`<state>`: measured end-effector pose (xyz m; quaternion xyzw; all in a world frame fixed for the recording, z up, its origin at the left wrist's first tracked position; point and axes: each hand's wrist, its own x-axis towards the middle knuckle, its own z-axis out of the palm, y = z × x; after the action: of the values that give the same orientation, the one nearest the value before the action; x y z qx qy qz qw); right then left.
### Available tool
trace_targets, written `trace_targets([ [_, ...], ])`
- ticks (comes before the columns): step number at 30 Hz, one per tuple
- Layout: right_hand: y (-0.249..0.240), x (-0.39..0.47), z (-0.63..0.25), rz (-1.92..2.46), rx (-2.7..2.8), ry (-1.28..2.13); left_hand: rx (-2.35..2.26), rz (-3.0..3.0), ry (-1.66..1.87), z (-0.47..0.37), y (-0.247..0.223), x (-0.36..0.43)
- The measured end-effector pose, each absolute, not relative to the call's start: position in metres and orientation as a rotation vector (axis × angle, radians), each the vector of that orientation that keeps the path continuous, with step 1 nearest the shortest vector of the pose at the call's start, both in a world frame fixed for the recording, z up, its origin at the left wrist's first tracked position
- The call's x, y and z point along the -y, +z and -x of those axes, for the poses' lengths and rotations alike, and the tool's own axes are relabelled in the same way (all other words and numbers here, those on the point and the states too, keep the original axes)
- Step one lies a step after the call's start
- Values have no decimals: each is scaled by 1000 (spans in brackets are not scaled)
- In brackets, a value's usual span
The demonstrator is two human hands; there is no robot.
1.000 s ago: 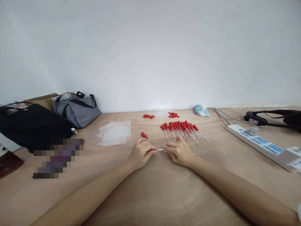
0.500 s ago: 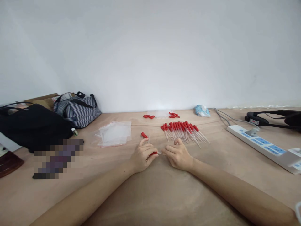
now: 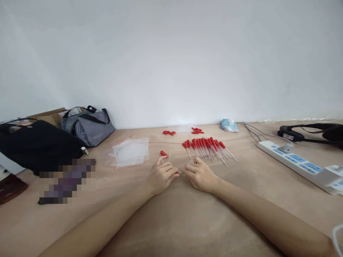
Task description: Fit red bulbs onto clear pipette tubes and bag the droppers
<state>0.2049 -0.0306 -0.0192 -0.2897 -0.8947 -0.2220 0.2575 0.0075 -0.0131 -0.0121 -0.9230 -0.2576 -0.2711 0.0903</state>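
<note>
Between the fingertips of my left hand (image 3: 163, 177) is a red rubber bulb (image 3: 176, 172), mostly covered by the fingers. My right hand (image 3: 200, 175) pinches a thin clear dropper tube (image 3: 180, 172), which meets the bulb in the narrow gap between the hands. Just beyond my left fingers lies another red bulb (image 3: 163, 153), with a clear tube (image 3: 169, 157) beside it; whether they are joined is hidden. Behind my right hand, droppers with red bulbs (image 3: 205, 143) lie fanned out in a row.
Clear plastic bags (image 3: 131, 151) lie at left. Loose red bulbs (image 3: 168, 132) and clear tubes (image 3: 183, 130) are near the wall. A blue-and-white packet (image 3: 229, 125), power strip (image 3: 292, 160) and black headset (image 3: 289, 132) are right; a striped bag (image 3: 92, 126) and black bag (image 3: 40, 146) left.
My left fingers now cover more of the held bulb, and less of the tube shows between the hands. The view has shifted slightly; the things on the table stay put.
</note>
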Motion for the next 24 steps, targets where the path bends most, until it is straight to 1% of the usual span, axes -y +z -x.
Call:
trace_targets([
  [5,-15,35,-210,888,2438,-545,772,2707,-836,-3,-9,9],
  [7,-17,34,-211,966,2395,-498,851,2657,-894,0,-9,7],
  [12,-22,12,-215,1389,1955,-278,1396,2429,-1167,11,-17,-10],
  [15,-21,-9,-214,1602,1757,-208,1613,2411,-1302,17,-24,-21],
  [17,-18,-22,-211,1712,1695,-185,1724,2438,-1298,19,-27,-24],
  [21,-17,-37,-203,1891,1652,-140,1938,2483,-1153,19,-26,-23],
  [24,-19,-40,-200,1947,1679,-141,1990,2509,-1063,17,-22,-21],
])
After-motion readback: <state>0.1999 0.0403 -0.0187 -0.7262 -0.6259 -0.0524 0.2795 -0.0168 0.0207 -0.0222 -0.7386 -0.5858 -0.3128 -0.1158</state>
